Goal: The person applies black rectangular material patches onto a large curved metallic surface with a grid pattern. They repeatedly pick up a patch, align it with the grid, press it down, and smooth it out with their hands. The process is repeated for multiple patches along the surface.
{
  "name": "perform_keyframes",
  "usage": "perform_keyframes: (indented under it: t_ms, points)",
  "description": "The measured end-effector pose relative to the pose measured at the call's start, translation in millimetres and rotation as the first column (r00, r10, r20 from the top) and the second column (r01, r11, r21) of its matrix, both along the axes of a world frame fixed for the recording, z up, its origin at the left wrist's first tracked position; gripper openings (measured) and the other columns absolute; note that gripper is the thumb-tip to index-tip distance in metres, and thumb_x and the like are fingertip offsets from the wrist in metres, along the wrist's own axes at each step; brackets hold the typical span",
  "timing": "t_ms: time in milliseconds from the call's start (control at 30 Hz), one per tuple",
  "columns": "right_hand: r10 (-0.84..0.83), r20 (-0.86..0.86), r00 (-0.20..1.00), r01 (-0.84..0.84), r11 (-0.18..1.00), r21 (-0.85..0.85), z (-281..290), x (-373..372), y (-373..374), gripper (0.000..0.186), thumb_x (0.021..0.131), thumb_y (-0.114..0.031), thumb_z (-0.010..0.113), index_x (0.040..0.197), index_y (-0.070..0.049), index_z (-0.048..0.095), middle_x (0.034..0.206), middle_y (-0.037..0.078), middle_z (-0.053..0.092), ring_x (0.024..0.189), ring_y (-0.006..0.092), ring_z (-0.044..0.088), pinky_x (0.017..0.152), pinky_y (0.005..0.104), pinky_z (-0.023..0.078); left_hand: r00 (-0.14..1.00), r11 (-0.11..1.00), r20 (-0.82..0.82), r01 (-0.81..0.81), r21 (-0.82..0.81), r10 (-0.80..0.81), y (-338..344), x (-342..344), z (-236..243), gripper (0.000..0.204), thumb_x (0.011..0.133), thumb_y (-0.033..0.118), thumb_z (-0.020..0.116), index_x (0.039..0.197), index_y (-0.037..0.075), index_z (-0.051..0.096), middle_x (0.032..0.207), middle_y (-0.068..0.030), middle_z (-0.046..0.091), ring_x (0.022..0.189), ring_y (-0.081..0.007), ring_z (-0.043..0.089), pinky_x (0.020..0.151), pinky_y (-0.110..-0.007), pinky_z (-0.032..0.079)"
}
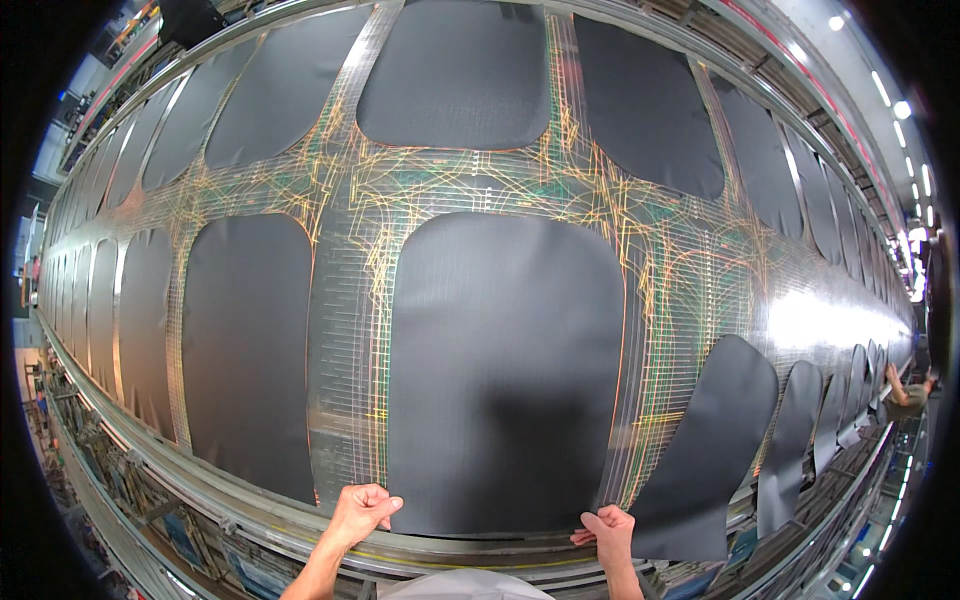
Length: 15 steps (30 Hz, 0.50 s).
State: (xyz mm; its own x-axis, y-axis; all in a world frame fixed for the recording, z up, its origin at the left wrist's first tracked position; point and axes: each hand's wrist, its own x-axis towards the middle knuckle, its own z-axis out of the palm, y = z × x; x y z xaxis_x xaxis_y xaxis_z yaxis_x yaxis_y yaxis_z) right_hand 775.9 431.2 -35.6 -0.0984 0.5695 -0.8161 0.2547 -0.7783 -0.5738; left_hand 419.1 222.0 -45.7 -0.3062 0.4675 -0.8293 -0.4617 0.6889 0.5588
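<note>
My left hand (362, 508) is closed on the near left corner of the dark panel (505, 370) at 7 o'clock, fingers curled over its edge. My right hand (607, 530) pinches the near right corner at 5 o'clock, thumb on top. The panel lies flat on the long table (340, 330), dead centre before me, squared within the coloured guide lines.

By my reckoning the laying is well along. The far row from 10 to 2 o'clock is filled with panels (455, 70), and the near row at 9 o'clock is filled too. To my right, at 4 o'clock, loose panels (710, 440) hang over the table's edge, not yet laid flat, so that stretch seems left to do. Another person (905, 392) works at 3 o'clock, far down the table.
</note>
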Motion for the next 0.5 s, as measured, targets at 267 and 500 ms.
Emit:
perform_keyframes:
  t_ms: [267, 500]
  points:
    - [-0.008, 0.016, 1.0, 0.009, 1.0, -0.019, 1.3, -1.7, 0.4, 0.02, 0.085, 0.0, 0.07, 0.074, -0.003, 0.053, 0.062, 0.014, 0.065, 0.052, 0.0258, 0.069, 0.043, 0.0337, 0.057, 1.0, 1.0, 0.024, 0.004, -0.014, -0.004, -2.9, -1.0, -2.3, 0.023, 0.086, 0.013, 0.077, 0.072, 0.003, 0.062, 0.059, 0.0043, 0.055, 0.053, -0.0048, 0.055, 0.051, -0.024, 0.052]
    - [0.002, 0.016, 1.0, -0.002, 1.0, -0.028, 4.6, -2.7, 2.2, 0.019, 0.086, 0.0, 0.07, 0.074, 0.001, 0.056, 0.066, 0.018, 0.067, 0.056, 0.025, 0.07, 0.048, 0.0339, 0.059, 0.999, 0.999, 0.024, 0.023, -0.036, -0.022, -1.1, -2.2, 0.2, 0.023, 0.086, 0.013, 0.077, 0.072, 0.003, 0.062, 0.06, 0.0037, 0.056, 0.055, -0.0051, 0.057, 0.051, -0.024, 0.053]
